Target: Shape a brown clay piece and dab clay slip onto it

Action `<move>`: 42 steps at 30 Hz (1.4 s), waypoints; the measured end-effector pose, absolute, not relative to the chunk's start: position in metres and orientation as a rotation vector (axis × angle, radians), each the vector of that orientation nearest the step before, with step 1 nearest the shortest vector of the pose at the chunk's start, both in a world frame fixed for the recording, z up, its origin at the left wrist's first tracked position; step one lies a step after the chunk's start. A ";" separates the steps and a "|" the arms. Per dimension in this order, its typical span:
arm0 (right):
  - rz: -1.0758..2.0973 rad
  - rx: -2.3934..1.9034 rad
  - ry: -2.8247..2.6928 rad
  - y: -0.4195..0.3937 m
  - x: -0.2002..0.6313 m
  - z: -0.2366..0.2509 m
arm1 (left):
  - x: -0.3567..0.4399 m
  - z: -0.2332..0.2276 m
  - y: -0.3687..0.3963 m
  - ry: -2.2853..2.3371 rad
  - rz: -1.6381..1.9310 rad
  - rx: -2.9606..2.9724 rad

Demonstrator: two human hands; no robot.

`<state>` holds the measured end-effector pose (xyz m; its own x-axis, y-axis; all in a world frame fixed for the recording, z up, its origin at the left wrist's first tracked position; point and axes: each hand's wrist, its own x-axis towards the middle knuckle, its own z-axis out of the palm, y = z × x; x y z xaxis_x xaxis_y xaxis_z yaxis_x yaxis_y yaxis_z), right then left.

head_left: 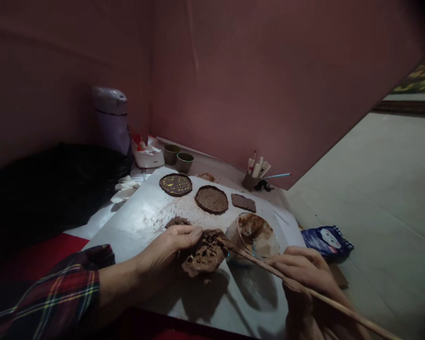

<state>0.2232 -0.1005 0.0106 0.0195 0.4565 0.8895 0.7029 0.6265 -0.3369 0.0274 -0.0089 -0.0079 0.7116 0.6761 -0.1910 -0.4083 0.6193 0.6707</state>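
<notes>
Your left hand [170, 245] grips the lumpy brown clay mass [204, 255] from its near side, fingers curled over the top edge and pinching it, holding it just above the pale sheet of paper [141, 217] that covers the work surface. Your right hand [304, 271] is closed around a long thin wooden stick [304, 288], pinched like a pen, and the stick's tip touches the lump's upper right edge. Just behind the tip stands a clear glass bowl smeared with brown slip [257, 233].

You appear to be in the middle of working the lump's surface with the stick, scoring or picking at it. The next stroke seems to call for a steady hold from the left hand, so the soft clay does not twist, and light pressure at the tip.

Farther back on the paper lie a round clay disc dotted with yellow [175, 184], a plain round clay disc [211, 199] and a small rectangular clay slab [243, 202], all apart from the lump. Two small green cups [179, 158] stand near the wall.
</notes>
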 end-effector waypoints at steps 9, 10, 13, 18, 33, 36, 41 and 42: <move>-0.196 -1.019 -1.540 -0.105 0.224 0.019 | 0.026 -0.005 -0.009 0.483 0.654 0.661; -0.214 -1.031 -1.513 -0.107 0.226 0.020 | 0.026 -0.004 -0.009 0.480 0.651 0.663; -0.345 -1.162 -1.277 -0.111 0.230 0.023 | 0.026 -0.003 -0.009 0.472 0.647 0.663; -0.509 -1.289 -1.275 -0.103 0.236 0.016 | 0.026 -0.003 -0.010 0.433 0.628 0.671; -0.247 -1.134 -1.122 -0.103 0.236 0.019 | 0.026 -0.001 -0.012 0.317 0.500 0.644; -0.282 -1.018 -1.339 -0.106 0.231 0.019 | 0.026 -0.004 -0.011 0.297 0.508 0.659; -0.220 -1.051 -1.618 -0.111 0.228 0.018 | 0.026 -0.010 -0.012 0.291 0.497 0.656; -0.232 -1.056 -1.665 -0.111 0.228 0.019 | 0.025 -0.010 -0.012 0.292 0.497 0.660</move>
<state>0.2281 -0.1113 0.0186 -0.0061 0.5189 0.8548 0.7328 0.5840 -0.3493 0.0254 -0.0120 -0.0097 0.8443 0.5259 -0.1027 -0.3451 0.6803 0.6467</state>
